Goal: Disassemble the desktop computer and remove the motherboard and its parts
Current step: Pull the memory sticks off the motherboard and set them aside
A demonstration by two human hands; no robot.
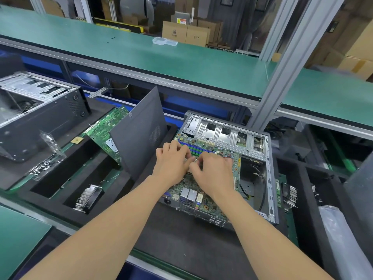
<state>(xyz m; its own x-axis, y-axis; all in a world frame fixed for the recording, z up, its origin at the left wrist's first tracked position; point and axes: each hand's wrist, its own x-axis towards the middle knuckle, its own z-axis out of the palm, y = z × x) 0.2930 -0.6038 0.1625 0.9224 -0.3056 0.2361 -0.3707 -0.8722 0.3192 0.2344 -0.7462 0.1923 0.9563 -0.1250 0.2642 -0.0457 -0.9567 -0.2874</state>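
Observation:
An open desktop case (269, 174) lies flat in front of me with its green motherboard (203, 201) inside. Both my hands are over the middle of the board, fingers curled down onto a small metal part between them. My left hand (173, 160) lies just below the blue and green memory slots (198, 148). My right hand (214, 170) meets it fingertip to fingertip. The part under my fingers is mostly hidden, so I cannot tell exactly what they hold. A silver drive cage (222, 132) fills the far end of the case.
The dark side panel (139, 132) leans upright left of the case, and a second green board (105, 132) rests behind it. A heatsink (88, 196) sits in a black foam tray (50, 178). Another open case (38, 110) stands at the far left. A bagged item (341, 237) lies right.

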